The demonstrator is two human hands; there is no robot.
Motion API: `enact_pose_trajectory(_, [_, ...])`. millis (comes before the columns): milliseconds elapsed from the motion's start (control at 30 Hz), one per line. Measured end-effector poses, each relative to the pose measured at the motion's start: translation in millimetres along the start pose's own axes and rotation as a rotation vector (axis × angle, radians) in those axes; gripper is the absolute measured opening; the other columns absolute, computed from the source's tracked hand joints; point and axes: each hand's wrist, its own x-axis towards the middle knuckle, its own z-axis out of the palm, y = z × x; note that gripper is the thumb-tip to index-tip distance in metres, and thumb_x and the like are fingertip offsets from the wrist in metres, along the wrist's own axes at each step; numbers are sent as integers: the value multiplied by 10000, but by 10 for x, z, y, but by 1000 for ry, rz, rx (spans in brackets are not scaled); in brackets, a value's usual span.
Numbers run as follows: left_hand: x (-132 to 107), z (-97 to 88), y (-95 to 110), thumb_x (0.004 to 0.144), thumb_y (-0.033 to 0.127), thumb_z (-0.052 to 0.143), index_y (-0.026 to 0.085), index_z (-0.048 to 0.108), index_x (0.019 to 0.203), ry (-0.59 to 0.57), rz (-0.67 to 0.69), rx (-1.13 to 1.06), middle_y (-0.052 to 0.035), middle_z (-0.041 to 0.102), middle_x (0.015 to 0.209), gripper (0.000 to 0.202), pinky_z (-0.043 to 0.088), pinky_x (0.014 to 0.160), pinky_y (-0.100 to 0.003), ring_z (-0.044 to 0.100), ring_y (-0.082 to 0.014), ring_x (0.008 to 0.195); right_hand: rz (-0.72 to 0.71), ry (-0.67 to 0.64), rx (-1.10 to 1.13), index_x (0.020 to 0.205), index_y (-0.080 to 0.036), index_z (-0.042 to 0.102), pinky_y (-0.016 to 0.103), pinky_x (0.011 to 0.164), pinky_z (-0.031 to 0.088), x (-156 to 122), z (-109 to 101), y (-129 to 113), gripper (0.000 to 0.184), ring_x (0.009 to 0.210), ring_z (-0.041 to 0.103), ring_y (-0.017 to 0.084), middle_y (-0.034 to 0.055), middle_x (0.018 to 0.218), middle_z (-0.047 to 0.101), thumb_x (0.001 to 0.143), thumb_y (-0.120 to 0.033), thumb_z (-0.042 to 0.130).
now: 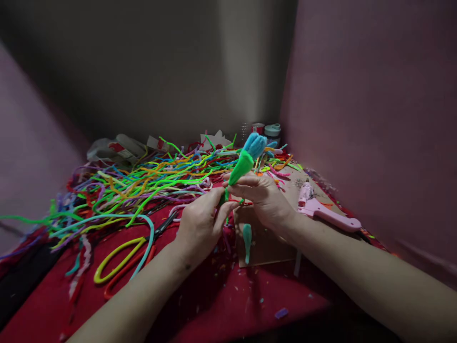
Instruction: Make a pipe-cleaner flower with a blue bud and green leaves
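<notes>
One left hand [202, 216] and one right hand [269, 202] come together in my feed, their fingers clamped on a single pipe-cleaner flower [242, 166]. I see it raised over the middle of the red-covered worktop [200, 305], tilted, its blue head up and to the right above a green cup.

I can read no brand anywhere. The red-and-white label [121, 150] on the plastic bag [99, 151] by the far left corner is too small for me, as is any print on the one red can [257, 127] at the far edge. Just right of that I count one container with a teal lid [273, 129].

Loose pipe cleaners [153, 176], too many to count, cover the far left part. I make out one pair of scissors [117, 261], one handle loop yellow, the other orange-red, left of the hands; one pink glue gun [326, 213] toward the right edge; one turquoise leaf-shaped piece [247, 240] on brown cardboard [273, 247]; and one purple scrap [281, 313] near the front edge.
</notes>
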Motion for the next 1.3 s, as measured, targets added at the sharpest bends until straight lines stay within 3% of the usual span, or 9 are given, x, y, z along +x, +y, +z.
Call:
enact_pose_trajectory(67, [-15,34,-7,841,289,515,180,628,883,23,-6,28,-7,625,741,163,396,638,-241,535,-128,657,18,48,51,708,-246,727,310,789,436,1,17,16,103,836,566,137,-4,912,659,635,-316,750])
enact_pose_trajectory(200, [29,13,22,815,256,550,173,649,814,-37,-183,-315,11,630,711,129,422,621,-219,541,-117,649,54,111,187,603,-237,692,310,765,448,-1,58,33,146,722,562,114,-41,743,649,522,-270,809])
enact_pose_trajectory(367, [74,-39,63,770,203,594,143,648,686,-97,-335,-579,13,621,597,117,444,600,-227,554,-113,579,109,49,264,635,-231,694,311,732,455,-6,77,31,144,698,578,121,-42,673,655,539,-221,800])
enact_pose_trajectory(467, [87,-52,79,722,181,646,147,664,799,-166,-367,-684,-6,680,730,86,476,668,-245,609,-132,679,139,123,307,605,-225,675,302,710,454,10,62,16,176,674,574,115,-47,670,656,501,-196,814])
enact_pose_trajectory(600, [119,-80,92,642,121,707,157,630,1006,-286,-403,-793,-45,700,939,374,495,778,-290,637,-175,863,109,158,305,615,-230,673,287,671,444,48,13,25,154,642,561,108,-45,686,655,535,-198,800])
enact_pose_trajectory(833, [128,-101,46,688,236,703,169,680,883,-119,-377,-645,-36,709,848,208,487,703,-264,633,-156,766,103,125,179,706,-228,708,267,562,400,68,-28,30,118,678,565,139,17,771,687,609,-271,759])
enact_pose_trajectory(967, [100,-77,9,701,222,685,185,703,771,-28,-288,-534,7,687,727,82,471,654,-241,596,-129,677,80,75,161,730,-241,715,300,630,425,64,-5,-15,119,726,587,151,17,821,693,639,-313,740])
enact_pose_trajectory(1133, [52,-37,-31,708,239,677,197,710,738,76,-123,-332,-1,680,711,62,476,691,-271,602,-156,711,147,86,197,762,-232,723,257,535,384,62,13,-15,182,702,565,147,25,831,695,606,-323,748])
enact_pose_trajectory(1300, [64,-72,28,715,222,667,180,691,771,-12,-57,-202,-19,684,746,73,466,688,-272,597,-153,702,158,122,197,782,-214,708,237,481,310,77,-19,13,208,618,487,110,24,854,677,594,-292,753])
